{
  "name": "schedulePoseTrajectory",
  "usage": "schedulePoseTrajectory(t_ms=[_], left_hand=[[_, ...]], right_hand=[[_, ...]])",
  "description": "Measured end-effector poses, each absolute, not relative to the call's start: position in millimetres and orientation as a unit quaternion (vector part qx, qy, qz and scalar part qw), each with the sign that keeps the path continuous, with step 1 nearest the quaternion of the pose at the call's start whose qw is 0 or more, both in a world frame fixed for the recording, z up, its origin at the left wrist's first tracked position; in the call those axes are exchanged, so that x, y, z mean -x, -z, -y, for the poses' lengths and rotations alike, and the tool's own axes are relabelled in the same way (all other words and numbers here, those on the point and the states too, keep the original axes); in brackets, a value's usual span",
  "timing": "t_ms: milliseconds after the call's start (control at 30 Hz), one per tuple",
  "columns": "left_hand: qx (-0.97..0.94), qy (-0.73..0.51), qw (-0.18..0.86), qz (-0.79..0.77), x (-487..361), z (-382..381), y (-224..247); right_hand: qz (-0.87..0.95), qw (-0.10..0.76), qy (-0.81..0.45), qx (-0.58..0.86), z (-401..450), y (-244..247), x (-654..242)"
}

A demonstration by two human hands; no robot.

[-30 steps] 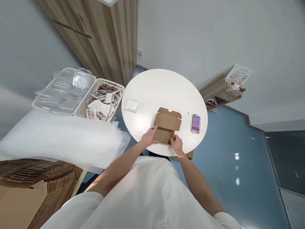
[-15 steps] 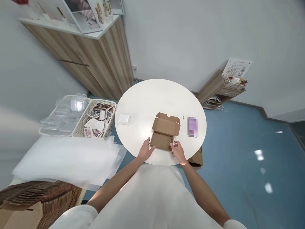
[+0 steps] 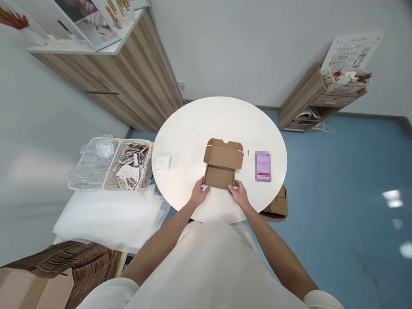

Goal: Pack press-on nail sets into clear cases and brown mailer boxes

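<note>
A small brown cardboard mailer box (image 3: 219,176) lies on the round white table (image 3: 222,118), its flap lid raised and folded back away from me. Nothing shows inside it. My left hand (image 3: 199,192) grips the near left corner, thumb at the front edge and fingers along the side. At the near right corner, my right hand (image 3: 238,193) holds the box the same way. To the left rests a small white packet (image 3: 162,162). On the right is a purple, pixelated flat item (image 3: 263,166), whose kind I cannot make out.
White baskets with printed cards (image 3: 130,171) and clear plastic packaging (image 3: 93,165) stand left of the table. Below them lie white sheets (image 3: 109,214) and a stack of folded cardboard (image 3: 93,270). A cardboard box (image 3: 278,205) sits under the table's right edge.
The mailer box has slid a little away from the table's near edge and sits straighter. Both hands have moved with it, and the view has shifted slightly.
</note>
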State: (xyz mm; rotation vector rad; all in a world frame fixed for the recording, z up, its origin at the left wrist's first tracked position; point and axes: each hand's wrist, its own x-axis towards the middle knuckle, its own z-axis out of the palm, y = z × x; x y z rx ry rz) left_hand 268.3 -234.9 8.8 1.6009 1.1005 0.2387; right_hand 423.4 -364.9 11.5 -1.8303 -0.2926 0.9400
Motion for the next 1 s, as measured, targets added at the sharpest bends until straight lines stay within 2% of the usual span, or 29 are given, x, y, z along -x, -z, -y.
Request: schedulePoseTrajectory(t_ms=[333, 700, 867, 1000], left_hand=[[-0.701, -0.080, 0.522, -0.480, -275, 242, -3], [-0.691, -0.058, 0.537, -0.481, -270, 244, -11], [-0.687, -0.072, 0.554, -0.465, -252, 235, -15], [-0.696, -0.108, 0.505, -0.498, -221, 209, -20]], right_hand=[[0.150, 0.493, -0.421, 0.747, 369, -11, -433], [0.145, 0.487, -0.383, 0.771, 374, -2, -427], [0.124, 0.477, -0.258, 0.831, 380, -10, -415], [0.180, 0.482, -0.151, 0.844, 364, -30, -385]])
